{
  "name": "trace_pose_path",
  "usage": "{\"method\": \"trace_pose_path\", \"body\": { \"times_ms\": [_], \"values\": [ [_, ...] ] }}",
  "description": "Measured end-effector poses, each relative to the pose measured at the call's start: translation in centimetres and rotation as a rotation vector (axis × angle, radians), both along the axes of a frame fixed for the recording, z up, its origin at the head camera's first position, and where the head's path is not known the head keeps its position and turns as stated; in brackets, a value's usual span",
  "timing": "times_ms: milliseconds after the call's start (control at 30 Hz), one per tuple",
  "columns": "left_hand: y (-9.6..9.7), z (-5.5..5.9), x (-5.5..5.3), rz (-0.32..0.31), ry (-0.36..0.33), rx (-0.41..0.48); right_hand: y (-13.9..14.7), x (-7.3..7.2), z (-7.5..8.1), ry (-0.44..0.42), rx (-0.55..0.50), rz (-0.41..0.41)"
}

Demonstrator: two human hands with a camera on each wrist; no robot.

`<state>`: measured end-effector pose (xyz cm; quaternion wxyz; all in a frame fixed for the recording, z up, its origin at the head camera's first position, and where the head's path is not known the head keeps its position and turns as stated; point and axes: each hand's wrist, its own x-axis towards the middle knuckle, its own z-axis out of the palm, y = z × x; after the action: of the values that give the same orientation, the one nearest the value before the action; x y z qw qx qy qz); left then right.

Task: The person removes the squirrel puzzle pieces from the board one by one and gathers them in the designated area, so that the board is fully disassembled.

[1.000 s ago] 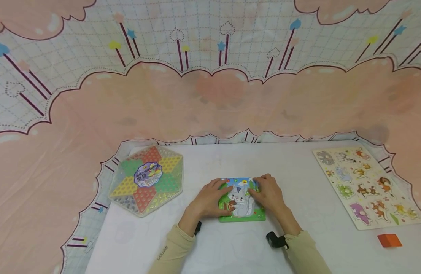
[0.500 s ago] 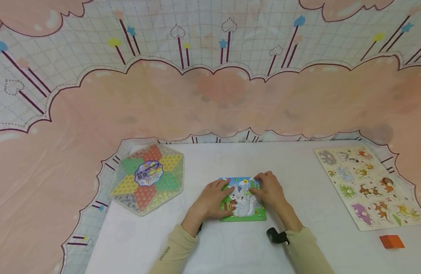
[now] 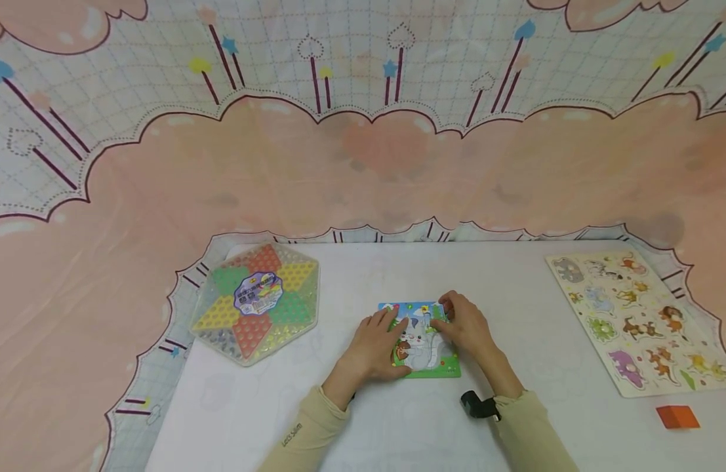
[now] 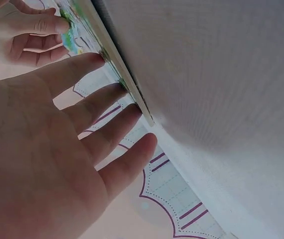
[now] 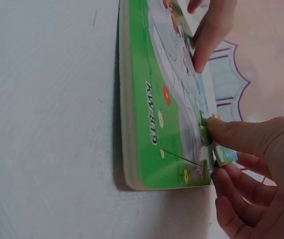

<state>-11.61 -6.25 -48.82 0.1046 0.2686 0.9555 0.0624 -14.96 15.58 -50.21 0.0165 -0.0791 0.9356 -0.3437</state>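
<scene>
A small jigsaw puzzle board [image 3: 426, 357] with a grey squirrel on green and blue lies flat in the middle of the white table. My left hand [image 3: 371, 347] rests over its left side, fingers fairly straight; the left wrist view shows fingertips [image 4: 132, 112] touching the board's edge. At the far right corner of the board, my right hand [image 3: 470, 328] pinches a puzzle piece [image 5: 226, 155] between thumb and fingers. That piece looks tilted up from the board in the right wrist view. My left palm hides part of the picture.
A hexagonal Chinese checkers board [image 3: 292, 308] in clear wrap lies at the left. To the right are a wooden animal peg puzzle [image 3: 613, 341] and an orange block [image 3: 677, 417]. A patterned cloth [image 3: 363, 177] hangs behind the table [image 3: 363, 269].
My left hand has shifted a little to the right, its thumb now by the board's near edge. My right hand stays at the far right corner with its fingers slightly more raised.
</scene>
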Motion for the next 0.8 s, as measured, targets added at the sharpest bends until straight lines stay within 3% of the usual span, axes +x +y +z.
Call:
{"method": "trace_pose_path", "body": {
  "times_ms": [367,800],
  "values": [
    [0.0,0.1,-0.1,0.012,-0.017,0.022,1.0,-1.1,0.1,-0.044,-0.255,-0.011],
    [-0.4,-0.4,0.0,0.032,-0.019,0.055,5.8,-3.0,1.0,-0.083,-0.399,-0.123]
  ]
}}
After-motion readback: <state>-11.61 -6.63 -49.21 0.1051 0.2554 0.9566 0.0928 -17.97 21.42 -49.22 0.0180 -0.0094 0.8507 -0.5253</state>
